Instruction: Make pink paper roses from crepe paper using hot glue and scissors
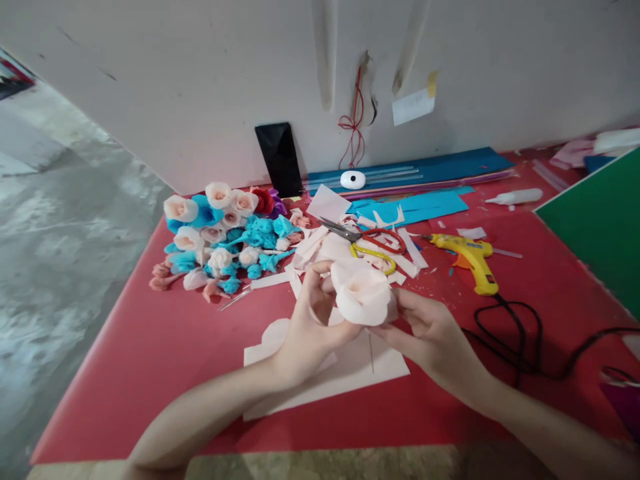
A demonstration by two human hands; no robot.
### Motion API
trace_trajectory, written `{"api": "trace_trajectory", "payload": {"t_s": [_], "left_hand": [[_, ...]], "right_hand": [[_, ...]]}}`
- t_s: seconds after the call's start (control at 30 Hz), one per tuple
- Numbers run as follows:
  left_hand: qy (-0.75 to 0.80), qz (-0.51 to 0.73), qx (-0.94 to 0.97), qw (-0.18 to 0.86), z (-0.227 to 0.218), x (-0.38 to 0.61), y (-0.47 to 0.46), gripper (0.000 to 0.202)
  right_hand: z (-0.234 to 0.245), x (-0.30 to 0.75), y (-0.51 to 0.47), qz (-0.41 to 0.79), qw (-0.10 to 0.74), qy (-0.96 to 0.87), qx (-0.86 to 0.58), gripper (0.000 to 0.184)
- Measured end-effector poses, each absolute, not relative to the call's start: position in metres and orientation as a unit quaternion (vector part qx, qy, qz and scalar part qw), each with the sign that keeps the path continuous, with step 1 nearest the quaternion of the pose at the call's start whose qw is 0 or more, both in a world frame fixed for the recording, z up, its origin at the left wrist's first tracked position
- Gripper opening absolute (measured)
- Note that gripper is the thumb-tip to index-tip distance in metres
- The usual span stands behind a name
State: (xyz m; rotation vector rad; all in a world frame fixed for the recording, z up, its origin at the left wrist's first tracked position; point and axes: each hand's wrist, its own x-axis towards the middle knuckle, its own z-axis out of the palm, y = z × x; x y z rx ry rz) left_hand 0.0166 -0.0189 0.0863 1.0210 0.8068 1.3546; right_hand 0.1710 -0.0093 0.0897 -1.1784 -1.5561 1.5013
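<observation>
Both my hands hold a pale pink paper rose (361,293) above the red table (165,340). My left hand (310,320) curls round the flower's left side, fingers closed on its petals. My right hand (430,333) grips the flower's base from the right, fingers wrapped under it. A thin wire stem (371,353) hangs down below the flower. Pink paper sheets (345,373) lie on the table under my hands.
A pile of finished pink and blue paper flowers (225,233) lies at the back left. Scissors (370,243), paper scraps, a yellow glue gun (473,260) with its black cord (525,333), blue paper sheets (415,207), a green board (600,227) and a black phone (280,159) against the wall.
</observation>
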Motion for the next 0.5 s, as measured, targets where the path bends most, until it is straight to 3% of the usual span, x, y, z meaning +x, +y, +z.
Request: {"api": "trace_trajectory", "payload": {"t_s": [0.33,0.5], "left_hand": [[0.316,0.585,0.404,0.628,0.0873,0.0159,-0.0195,0.044],[0.322,0.598,0.402,0.614,0.0858,0.0132,-0.0200,0.030]], "right_hand": [[0.0948,0.1743,-0.0050,0.745,0.314,-0.438,-0.393,0.014],[0.0903,0.1766,-0.0031,0.785,0.317,-0.402,-0.349,0.017]]}}
